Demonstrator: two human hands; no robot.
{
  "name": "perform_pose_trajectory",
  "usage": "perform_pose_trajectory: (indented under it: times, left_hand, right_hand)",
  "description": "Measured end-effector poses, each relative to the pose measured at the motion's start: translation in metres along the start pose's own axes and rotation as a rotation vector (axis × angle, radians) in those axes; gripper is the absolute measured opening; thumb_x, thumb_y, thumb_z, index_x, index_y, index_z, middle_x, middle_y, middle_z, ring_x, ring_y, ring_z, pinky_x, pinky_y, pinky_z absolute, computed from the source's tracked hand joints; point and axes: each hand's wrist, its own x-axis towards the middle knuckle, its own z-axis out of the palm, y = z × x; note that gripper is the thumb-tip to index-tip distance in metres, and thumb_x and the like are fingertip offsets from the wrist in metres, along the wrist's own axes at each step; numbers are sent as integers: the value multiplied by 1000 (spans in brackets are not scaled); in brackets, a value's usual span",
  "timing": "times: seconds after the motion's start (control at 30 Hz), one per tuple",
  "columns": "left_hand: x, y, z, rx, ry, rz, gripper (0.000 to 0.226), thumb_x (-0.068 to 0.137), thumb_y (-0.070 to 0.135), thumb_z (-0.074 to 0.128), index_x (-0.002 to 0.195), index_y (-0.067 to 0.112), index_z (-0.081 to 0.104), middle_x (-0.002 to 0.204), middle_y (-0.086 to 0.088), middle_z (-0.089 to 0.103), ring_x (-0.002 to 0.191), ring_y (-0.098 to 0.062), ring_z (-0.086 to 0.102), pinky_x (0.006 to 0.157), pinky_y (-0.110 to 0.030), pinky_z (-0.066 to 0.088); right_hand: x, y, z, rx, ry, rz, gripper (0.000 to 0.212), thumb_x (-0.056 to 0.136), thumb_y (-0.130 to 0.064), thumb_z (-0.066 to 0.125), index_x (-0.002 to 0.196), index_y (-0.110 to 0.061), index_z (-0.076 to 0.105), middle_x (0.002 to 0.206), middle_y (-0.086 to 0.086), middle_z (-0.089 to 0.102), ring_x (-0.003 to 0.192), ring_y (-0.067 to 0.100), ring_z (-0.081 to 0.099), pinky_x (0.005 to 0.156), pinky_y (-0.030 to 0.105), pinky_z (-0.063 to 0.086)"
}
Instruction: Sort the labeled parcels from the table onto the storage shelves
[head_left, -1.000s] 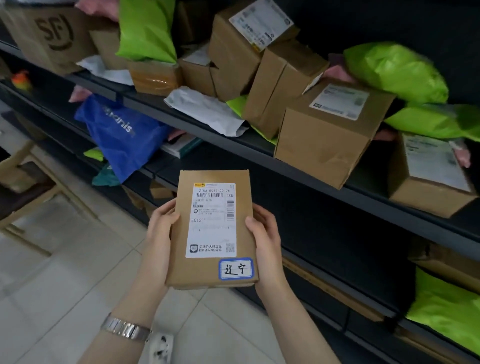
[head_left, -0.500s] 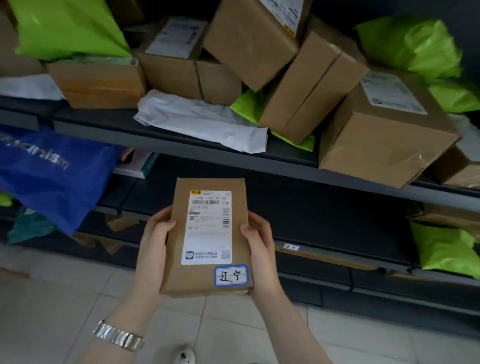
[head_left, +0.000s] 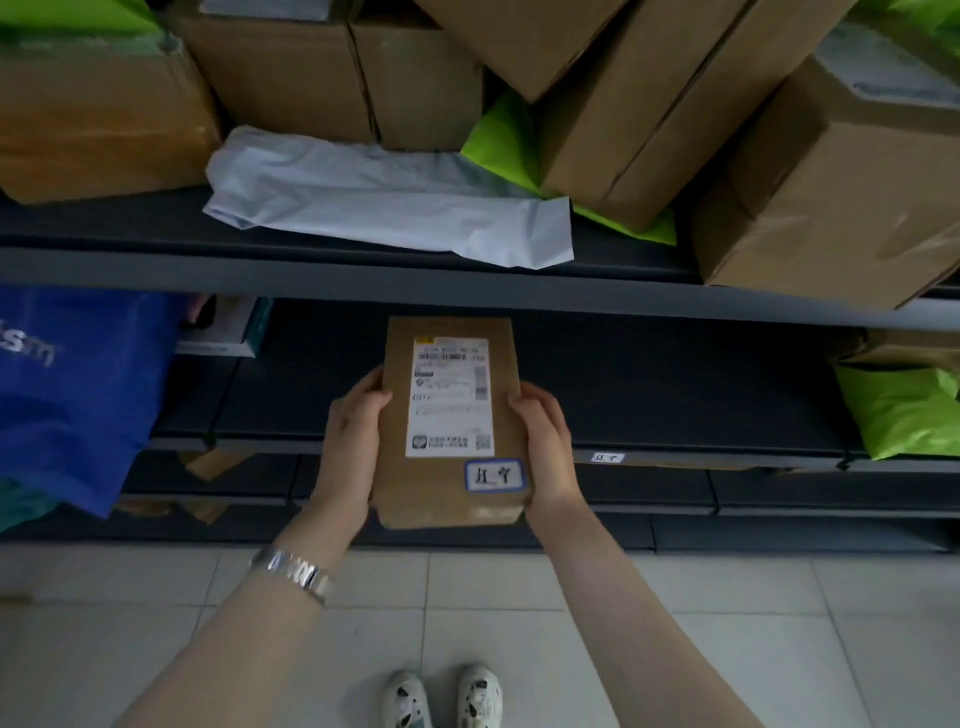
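The left hand (head_left: 353, 431) and right hand (head_left: 545, 441) were clasped on the long sides of a flat labelled cardboard parcel (head_left: 452, 421), held level. Its long axis was pointed into the bare middle shelf (head_left: 649, 395), directly ahead, both hands equally near.

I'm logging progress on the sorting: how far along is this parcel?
Done: boxes and a white mailer already sit on the upper shelf. In hand: the left hand and right hand hold a labelled brown parcel in front of the middle shelf, near a matching tag. Left: setting it down.
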Motion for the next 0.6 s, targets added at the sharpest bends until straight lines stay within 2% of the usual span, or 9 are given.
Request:
perform_pose_trajectory:
  times: [0.03, 0.07, 0.17, 0.27, 0.33, 0.4, 0.47, 0.53, 0.6]
  left_hand:
    - [15, 1, 5, 21, -42, 19, 31, 96, 32, 47, 96, 53, 69, 105, 1, 74, 95, -18, 70, 78, -38, 53]
    - [29, 1, 10, 40, -64, 23, 35, 98, 28, 45, 98, 52, 69, 99, 3, 75, 92, -16, 70, 78, -38, 53]
    - [66, 0, 26, 123, -118, 15, 40, 99, 26, 44, 136, 33, 57, 110, 0, 69, 101, -21, 66, 71, -33, 49]
    - [95, -1, 40, 271, -205, 73, 41, 100, 24, 43, 139, 28, 55, 112, 4, 67, 97, -13, 64, 66, -26, 44]
    - [109, -1, 48, 301, -218, 111, 43, 101, 23, 41, 142, 30, 53, 119, 4, 63, 105, -16, 62, 71, -26, 43]
    - [123, -7, 54, 280, -208, 147, 45, 101, 21, 41, 145, 32, 48, 123, 4, 61, 110, -18, 58, 83, -30, 44]
    - [134, -14, 59, 241, -196, 142, 46, 102, 23, 42, 148, 32, 47, 125, 3, 61, 105, -15, 58, 83, -28, 44]
    - [143, -18, 65, 199, -168, 127, 46, 102, 25, 43, 147, 30, 49, 122, 1, 62, 102, -16, 60, 73, -24, 44]
    - [153, -19, 69, 170, -147, 123, 45, 102, 25, 43, 146, 27, 50, 121, 0, 62, 106, -20, 60, 70, -24, 43]
  right_hand:
    - [15, -2, 1, -4, 26, 5, 21, 95, -22, 60, 116, -25, 62, 106, 10, 70, 85, 23, 70, 73, 37, 59]
    - [29, -3, 2, -8, 50, 13, 22, 95, -24, 61, 117, -25, 62, 108, 11, 70, 86, 24, 69, 77, 40, 59]
    - [68, -7, 5, 14, 93, 50, 16, 94, -30, 63, 110, -26, 62, 112, 13, 69, 94, 30, 69, 90, 51, 58]
    - [105, -14, 5, 27, 110, 40, 14, 93, -32, 66, 105, -25, 63, 121, 18, 70, 109, 38, 69, 95, 55, 57]
    - [124, -17, 3, -10, 104, 14, 27, 95, -32, 64, 118, -20, 63, 124, 19, 70, 112, 38, 69, 97, 54, 56]
    - [140, -17, 0, -51, 99, -16, 34, 96, -33, 62, 126, -16, 63, 125, 17, 71, 112, 35, 69, 99, 52, 55]
    - [151, -14, -2, -94, 94, -38, 37, 97, -35, 62, 128, -16, 63, 120, 14, 73, 106, 30, 71, 97, 47, 57]
    - [160, -12, -1, -104, 81, -62, 41, 98, -37, 60, 132, -15, 62, 110, 8, 74, 94, 24, 71, 87, 40, 59]
    - [167, -15, 1, -129, 78, -72, 43, 99, -37, 57, 136, -15, 59, 103, 2, 72, 85, 17, 68, 76, 32, 57]
